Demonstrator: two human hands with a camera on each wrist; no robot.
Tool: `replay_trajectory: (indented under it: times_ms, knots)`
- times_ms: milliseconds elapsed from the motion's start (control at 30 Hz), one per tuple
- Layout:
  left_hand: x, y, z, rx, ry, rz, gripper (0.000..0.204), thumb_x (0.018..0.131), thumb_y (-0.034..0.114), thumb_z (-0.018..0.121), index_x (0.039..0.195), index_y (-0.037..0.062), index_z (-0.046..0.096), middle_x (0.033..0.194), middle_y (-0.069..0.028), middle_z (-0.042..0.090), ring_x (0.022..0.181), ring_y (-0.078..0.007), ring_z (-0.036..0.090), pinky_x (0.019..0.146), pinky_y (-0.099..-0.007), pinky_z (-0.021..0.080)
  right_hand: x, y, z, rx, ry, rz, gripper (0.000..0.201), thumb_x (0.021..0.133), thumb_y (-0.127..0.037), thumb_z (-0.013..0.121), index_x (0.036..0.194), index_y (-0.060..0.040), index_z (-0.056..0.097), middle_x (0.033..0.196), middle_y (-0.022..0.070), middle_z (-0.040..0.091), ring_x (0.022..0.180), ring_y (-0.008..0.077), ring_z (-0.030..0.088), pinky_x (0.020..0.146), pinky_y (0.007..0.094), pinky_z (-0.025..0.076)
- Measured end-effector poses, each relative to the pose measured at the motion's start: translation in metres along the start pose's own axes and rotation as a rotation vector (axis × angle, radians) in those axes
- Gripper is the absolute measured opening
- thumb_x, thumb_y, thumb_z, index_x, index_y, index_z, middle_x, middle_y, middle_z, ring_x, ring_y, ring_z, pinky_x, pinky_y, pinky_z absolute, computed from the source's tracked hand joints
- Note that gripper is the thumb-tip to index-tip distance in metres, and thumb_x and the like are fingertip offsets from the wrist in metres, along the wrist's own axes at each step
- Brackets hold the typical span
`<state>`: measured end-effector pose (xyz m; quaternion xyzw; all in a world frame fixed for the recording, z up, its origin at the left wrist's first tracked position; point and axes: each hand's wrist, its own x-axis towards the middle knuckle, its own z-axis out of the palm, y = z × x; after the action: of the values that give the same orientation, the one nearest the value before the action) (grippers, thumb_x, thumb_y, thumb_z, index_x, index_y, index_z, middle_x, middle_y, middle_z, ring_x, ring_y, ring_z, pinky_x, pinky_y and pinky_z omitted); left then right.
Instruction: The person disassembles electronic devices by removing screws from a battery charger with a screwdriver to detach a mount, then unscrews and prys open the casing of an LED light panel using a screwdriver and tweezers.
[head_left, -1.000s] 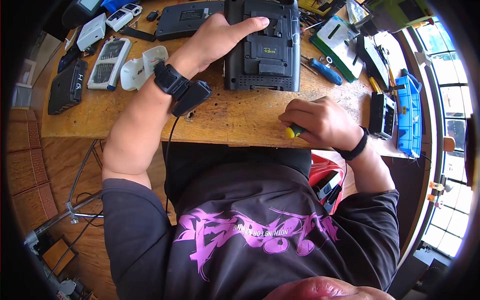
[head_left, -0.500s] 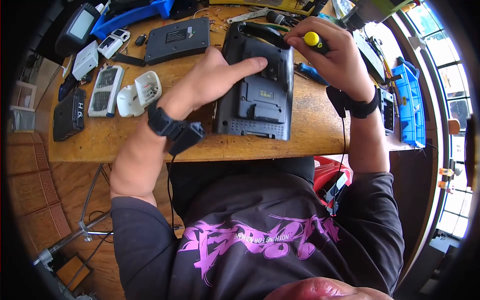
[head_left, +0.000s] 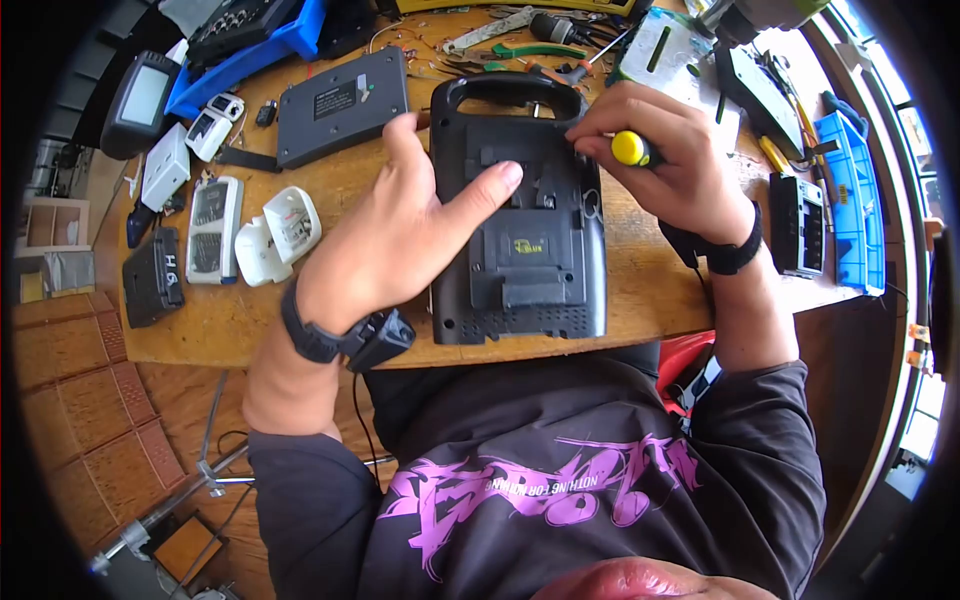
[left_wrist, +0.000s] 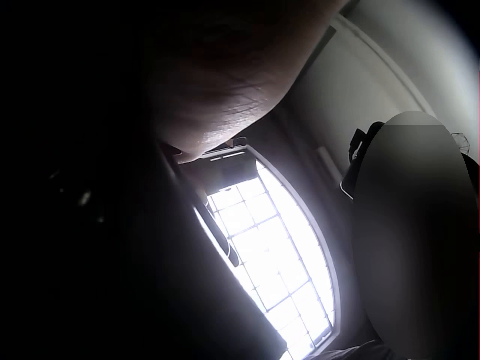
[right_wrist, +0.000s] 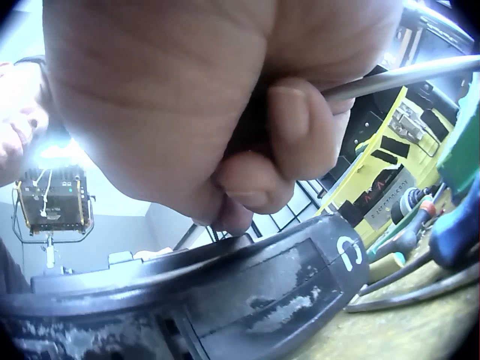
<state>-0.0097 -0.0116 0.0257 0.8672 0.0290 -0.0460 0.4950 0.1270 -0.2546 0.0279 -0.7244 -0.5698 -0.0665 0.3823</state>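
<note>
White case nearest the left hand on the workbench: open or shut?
Open: the head view shows the white case spread into two hollow halves side by side, with small pieces visible in one.

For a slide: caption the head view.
Right hand grips yellow-ended tool beside black rectangular plastic device; left hand extends over it.

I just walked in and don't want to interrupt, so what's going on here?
Someone is handling a black device with a carry handle on a wooden workbench. Their left hand is spread over one side, and their right hand, holding what looks like a yellow-ended screwdriver, has its fingertips by the opposite edge.
</note>
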Motion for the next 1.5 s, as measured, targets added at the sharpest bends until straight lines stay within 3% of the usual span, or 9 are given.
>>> replay_trajectory:
  times_ms: [267,300,400,433,533,600,667,733,1500]
  knots:
    - [0.004,0.001,-0.003,0.142,0.019,0.005,0.082,0.100,0.040,0.068,0.148,-0.0095,0.024,0.111,-0.0280,0.071,0.108,-0.0333,0.071,0.095,-0.0386,0.052,-0.005,0.009,-0.005,0.052,0.025,0.020,0.014,0.088,0.002,0.073,0.102,-0.0002,0.069,0.096,0.0118,0.071,0.090,0.0311,0.072,0.079,0.0369,0.057]
    - [0.004,-0.008,0.001,0.167,0.115,0.074,0.077,0.098,0.039,0.071,0.147,-0.0075,0.033,0.093,-0.0180,0.072,0.087,-0.0261,0.072,0.081,-0.0349,0.054,-0.005,0.010,-0.004,0.056,0.033,0.028,0.014,0.088,0.002,0.073,0.102,-0.0002,0.069,0.096,0.0118,0.071,0.090,0.0311,0.072,0.079,0.0369,0.057]
    - [0.005,0.020,-0.014,0.482,0.052,-0.090,0.086,0.091,0.052,0.076,0.136,-0.0140,0.045,0.078,-0.0181,0.068,0.065,-0.0319,0.069,0.061,-0.0398,0.054,-0.006,0.014,-0.002,0.068,0.041,0.044,0.021,0.084,0.007,0.071,0.104,-0.0007,0.069,0.097,0.0115,0.071,0.090,0.0314,0.072,0.077,0.0375,0.059]
    - [0.005,0.013,-0.013,0.477,0.167,-0.015,0.075,0.088,0.049,0.081,0.127,-0.0109,0.057,0.067,-0.0085,0.061,0.051,-0.0220,0.057,0.051,-0.0347,0.047,-0.006,0.014,-0.002,0.046,0.023,0.049,0.025,0.081,0.008,0.071,0.104,-0.0012,0.069,0.097,0.0115,0.071,0.089,0.0317,0.072,0.077,0.0381,0.059]
    - [0.013,-0.002,-0.010,0.143,0.378,0.061,0.067,0.086,0.043,0.085,0.124,-0.0073,0.061,0.069,-0.0050,0.060,0.054,-0.0188,0.057,0.053,-0.0323,0.047,-0.005,0.015,0.000,0.020,0.025,0.036,0.033,0.075,0.010,0.070,0.106,-0.0029,0.070,0.098,0.0114,0.071,0.088,0.0315,0.073,0.072,0.0387,0.060]
    - [0.020,0.001,-0.016,0.145,0.384,0.089,0.058,0.083,0.032,0.088,0.120,-0.0047,0.065,0.086,-0.0086,0.066,0.072,-0.0218,0.064,0.067,-0.0334,0.052,-0.004,0.015,-0.002,-0.015,0.033,0.026,0.033,0.076,0.008,0.072,0.107,-0.0026,0.071,0.098,0.0116,0.071,0.087,0.0306,0.073,0.068,0.0376,0.060]
    - [0.031,-0.005,-0.020,0.333,0.370,0.536,0.053,0.080,0.026,0.088,0.118,-0.0031,0.067,0.105,-0.0150,0.067,0.095,-0.0289,0.065,0.085,-0.0378,0.053,-0.002,0.016,-0.003,-0.051,0.021,-0.008,0.033,0.076,0.003,0.075,0.108,-0.0027,0.072,0.099,0.0108,0.071,0.083,0.0285,0.074,0.065,0.0362,0.059]
    - [0.034,-0.005,-0.015,0.361,0.252,0.592,0.056,0.081,0.034,0.083,0.118,-0.0052,0.068,0.121,-0.0195,0.065,0.118,-0.0357,0.062,0.105,-0.0443,0.046,-0.003,0.016,0.000,-0.022,-0.001,-0.016,0.031,0.077,-0.002,0.078,0.107,-0.0025,0.072,0.099,0.0107,0.071,0.079,0.0270,0.074,0.064,0.0355,0.060]
    - [0.037,-0.005,-0.004,0.367,0.133,0.636,0.052,0.074,0.027,0.083,0.115,-0.0012,0.069,0.115,-0.0154,0.069,0.115,-0.0338,0.064,0.108,-0.0483,0.042,-0.002,0.001,0.003,-0.339,-0.097,-0.128,0.037,0.069,-0.015,0.071,0.102,-0.0009,0.076,0.093,0.0079,0.067,0.071,0.0224,0.069,0.057,0.0329,0.055]
